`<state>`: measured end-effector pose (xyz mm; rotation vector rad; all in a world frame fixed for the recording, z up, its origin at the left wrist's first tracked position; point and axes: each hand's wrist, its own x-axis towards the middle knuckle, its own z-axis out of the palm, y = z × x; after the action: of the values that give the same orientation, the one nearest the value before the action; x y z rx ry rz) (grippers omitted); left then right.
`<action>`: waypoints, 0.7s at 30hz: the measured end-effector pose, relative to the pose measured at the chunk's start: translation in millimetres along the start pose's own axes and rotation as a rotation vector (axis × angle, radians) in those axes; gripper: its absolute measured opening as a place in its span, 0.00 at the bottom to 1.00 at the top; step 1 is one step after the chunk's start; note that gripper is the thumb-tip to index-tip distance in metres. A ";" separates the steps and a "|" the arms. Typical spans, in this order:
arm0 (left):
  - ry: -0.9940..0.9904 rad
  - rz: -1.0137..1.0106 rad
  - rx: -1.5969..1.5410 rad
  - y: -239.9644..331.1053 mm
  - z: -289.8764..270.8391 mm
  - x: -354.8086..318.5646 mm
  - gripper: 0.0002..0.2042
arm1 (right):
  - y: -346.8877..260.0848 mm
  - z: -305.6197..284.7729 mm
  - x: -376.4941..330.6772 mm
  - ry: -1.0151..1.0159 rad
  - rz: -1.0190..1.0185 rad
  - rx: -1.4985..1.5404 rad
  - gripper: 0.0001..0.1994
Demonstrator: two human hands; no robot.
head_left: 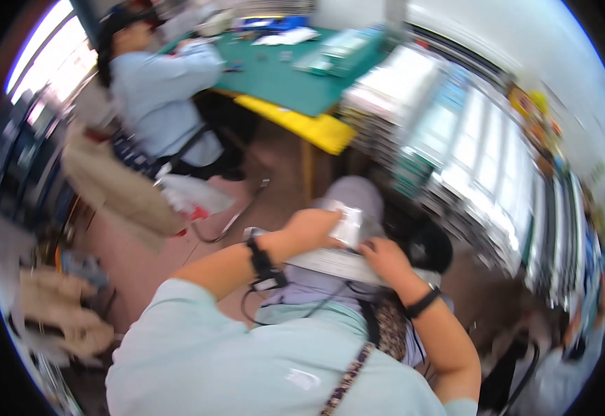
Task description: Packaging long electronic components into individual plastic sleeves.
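A small shiny whitish packet [347, 224] sits in front of me, blurred by motion. My left hand [309, 230] is closed on its left side. At the packet's lower right corner, the fingers of my right hand [384, 258] are bent together; whether they grip the packet or something smaller is hidden. Under both hands lies a flat white piece with a rounded edge [337, 265], across my lap. A dark band sits on each of my wrists, and a thin dark cord [247, 305] loops below the left one.
A green-topped table [282, 76] with a yellow edge strip stands ahead. Stacks of long silvery packages [483, 152] fill the right side. Another person in light blue [157, 97] sits at the table, left. A beige-draped chair [115, 180] stands nearby; someone else is at lower right.
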<state>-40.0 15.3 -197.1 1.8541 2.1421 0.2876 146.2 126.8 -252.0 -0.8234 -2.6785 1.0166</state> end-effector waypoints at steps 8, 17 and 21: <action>0.053 0.090 -0.084 -12.2 12.7 15.4 0.33 | -25.7 -8.4 18.8 -0.084 0.267 0.010 0.21; 0.064 0.180 -0.128 -24.0 14.7 25.3 0.40 | -17.6 3.2 20.8 -0.050 0.222 -0.043 0.19; 0.061 0.177 -0.181 -20.7 13.8 24.2 0.40 | -27.7 -5.2 15.0 0.018 0.151 -0.015 0.13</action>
<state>-57.6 35.5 -219.3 1.9530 1.9199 0.5634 123.2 120.9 -230.6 -1.0462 -2.6455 1.0165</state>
